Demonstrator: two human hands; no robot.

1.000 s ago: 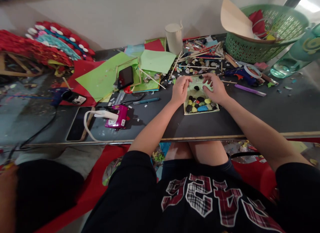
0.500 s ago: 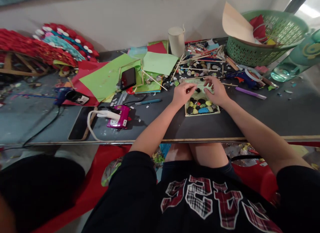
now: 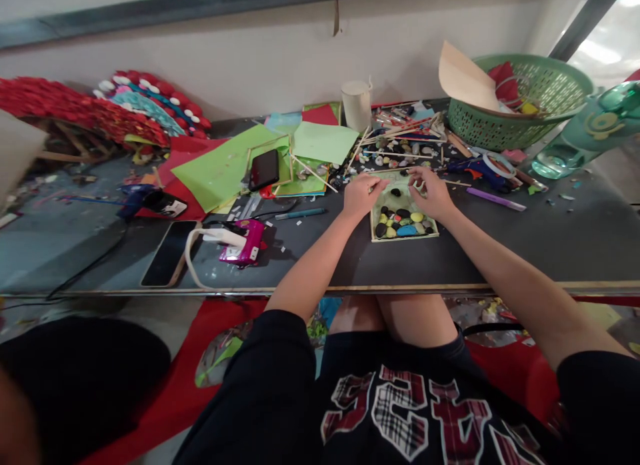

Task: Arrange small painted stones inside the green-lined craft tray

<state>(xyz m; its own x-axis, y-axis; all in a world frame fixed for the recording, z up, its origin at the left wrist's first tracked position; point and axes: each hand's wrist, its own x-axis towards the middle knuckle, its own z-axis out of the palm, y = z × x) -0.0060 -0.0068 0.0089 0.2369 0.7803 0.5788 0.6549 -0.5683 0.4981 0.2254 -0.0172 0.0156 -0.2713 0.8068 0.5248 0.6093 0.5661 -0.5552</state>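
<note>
A small framed board (image 3: pixel 429 234) lies on the dark table (image 3: pixel 500 252) in front of me, with several painted stones (image 3: pixel 400 222) in black, yellow, blue and red stuck in its lower part. My left hand (image 3: pixel 361 193) rests at the board's upper left corner, fingers curled in a pinch on something I cannot make out. My right hand (image 3: pixel 431 190) sits at the upper right corner, fingers bent onto the board's top edge. Loose stones and thin sticks (image 3: pixel 395 148) lie just beyond both hands.
Green and red paper sheets (image 3: pixel 220 165) with a phone (image 3: pixel 264 169) lie left of centre. Another phone (image 3: pixel 167 254) and a pink device (image 3: pixel 245 240) sit near the front edge. A green basket (image 3: pixel 525 112), glue gun (image 3: pixel 470 165), white cup (image 3: pixel 356 104) and purple pen (image 3: pixel 495 198) stand behind and right.
Both hands have stayed at the board's top edge, drawing slightly closer over it. The camera has tilted up a little, so the table sits lower in view.
</note>
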